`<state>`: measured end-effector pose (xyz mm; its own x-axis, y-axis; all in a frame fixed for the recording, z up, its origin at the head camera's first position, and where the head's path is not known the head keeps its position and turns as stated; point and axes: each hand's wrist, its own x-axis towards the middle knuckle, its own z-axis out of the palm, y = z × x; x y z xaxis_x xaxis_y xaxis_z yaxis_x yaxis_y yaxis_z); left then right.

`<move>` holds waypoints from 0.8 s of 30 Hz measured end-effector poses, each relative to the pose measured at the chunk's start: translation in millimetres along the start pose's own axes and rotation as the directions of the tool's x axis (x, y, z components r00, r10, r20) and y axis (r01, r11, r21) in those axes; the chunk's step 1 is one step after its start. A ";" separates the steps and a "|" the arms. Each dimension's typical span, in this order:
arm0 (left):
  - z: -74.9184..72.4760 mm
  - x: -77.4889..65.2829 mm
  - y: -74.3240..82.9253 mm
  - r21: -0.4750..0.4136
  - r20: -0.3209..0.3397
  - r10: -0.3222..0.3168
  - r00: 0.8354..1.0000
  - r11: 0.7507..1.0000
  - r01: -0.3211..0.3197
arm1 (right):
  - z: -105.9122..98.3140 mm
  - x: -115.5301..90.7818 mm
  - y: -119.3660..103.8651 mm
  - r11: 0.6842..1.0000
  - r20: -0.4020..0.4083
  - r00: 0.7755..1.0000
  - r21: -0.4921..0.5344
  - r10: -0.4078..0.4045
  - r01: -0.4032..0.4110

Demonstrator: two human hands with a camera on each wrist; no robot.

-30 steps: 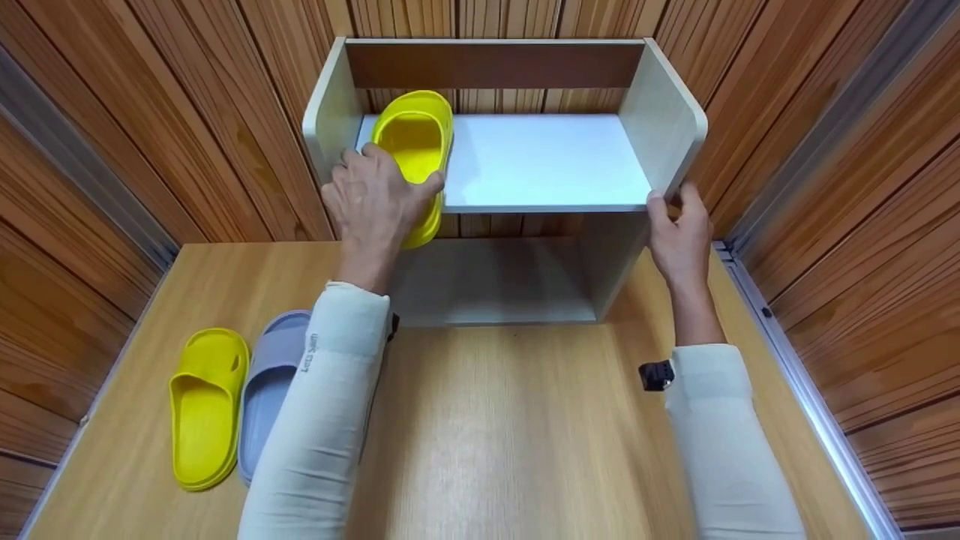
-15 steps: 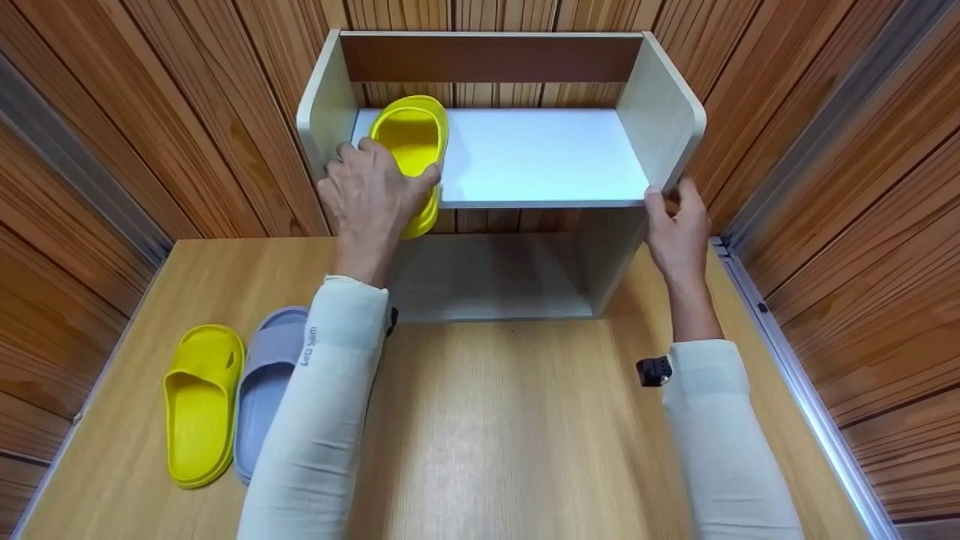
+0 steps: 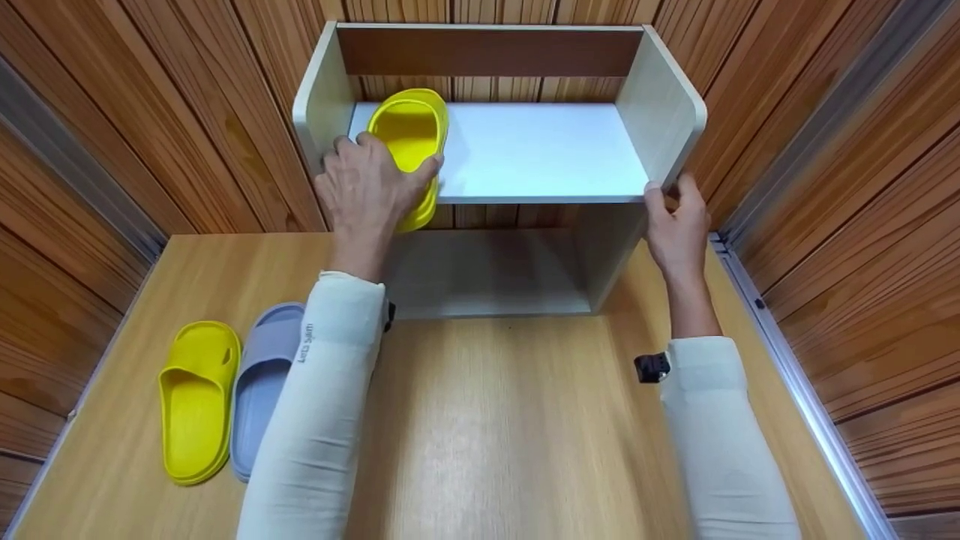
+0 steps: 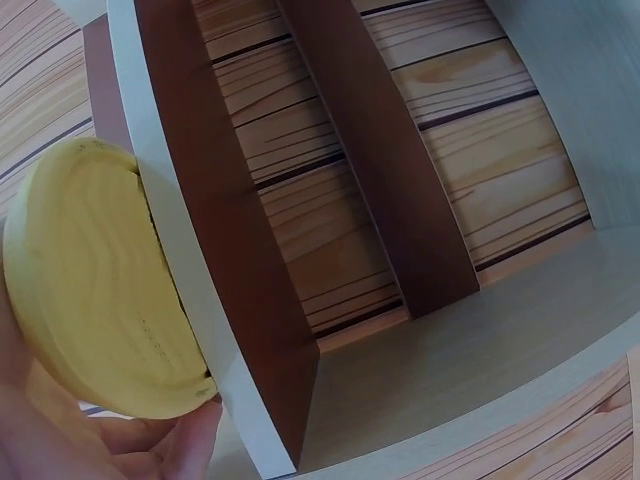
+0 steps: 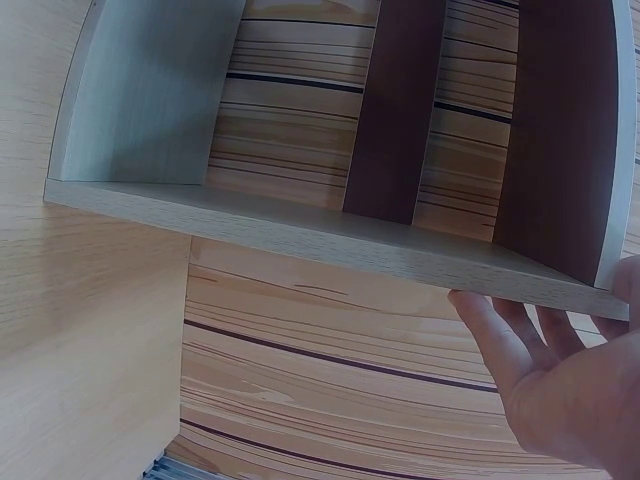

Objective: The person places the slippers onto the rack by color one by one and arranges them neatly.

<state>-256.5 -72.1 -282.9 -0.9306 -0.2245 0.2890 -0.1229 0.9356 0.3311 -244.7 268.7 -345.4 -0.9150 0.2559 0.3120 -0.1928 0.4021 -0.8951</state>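
Observation:
My left hand (image 3: 367,180) grips a yellow slipper (image 3: 409,135) at the left end of the rack's white upper shelf (image 3: 540,150). The thumb lies along its right side, and the fingers are on its left side. The slipper's rear end juts out past the shelf's front edge; its ridged sole (image 4: 110,270) shows in the left wrist view. My right hand (image 3: 677,229) holds the rack's right side panel (image 3: 664,112) where it meets that shelf, with the thumb at the front edge and the fingers on the outer face (image 5: 530,340).
On the wooden floor (image 3: 480,420) at the left lie another yellow slipper (image 3: 196,405) and a grey slipper (image 3: 262,390), partly covered by my left sleeve. The rack's lower shelf (image 3: 487,270) sits beneath. Wood-plank walls stand close behind and on both sides.
The head view has shifted slightly, so the rack appears higher. The slipper's front end sits a little lower against the shelf. Both hands have kept their holds.

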 end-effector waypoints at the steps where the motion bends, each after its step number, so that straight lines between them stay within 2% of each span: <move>1: -0.1 -0.2 -0.4 -0.004 -0.008 0.004 1.000 1.000 -0.004 | 0.0 0.3 0.1 1.000 -0.003 1.000 -0.004 -0.002 0.002; 10: -5.7 -4.4 0.3 -0.054 -0.037 0.014 0.999 0.998 -0.016 | 0.3 -0.3 0.5 1.000 -0.005 1.000 -0.010 0.007 -0.007; 15: -14.2 -9.0 1.2 -0.081 -0.077 0.051 0.996 0.995 -0.057 | 0.9 0.1 1.5 1.000 -0.005 1.000 -0.014 0.014 -0.014; 19: -16.9 -13.7 -0.3 -0.070 -0.128 0.111 0.986 0.990 -0.120 | 0.8 1.2 1.9 1.000 -0.012 1.000 -0.028 0.010 -0.010; 24: -16.2 -24.0 -5.0 -0.053 -0.202 0.171 0.964 0.981 -0.185 | 0.5 2.0 2.5 0.999 -0.007 1.000 -0.019 0.028 -0.028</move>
<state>-228.0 -75.8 -277.0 -0.8488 -0.1113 0.5169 0.0702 0.9452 0.3189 -247.2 269.8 -347.2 -0.9177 0.2728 0.2888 -0.1599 0.4117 -0.8972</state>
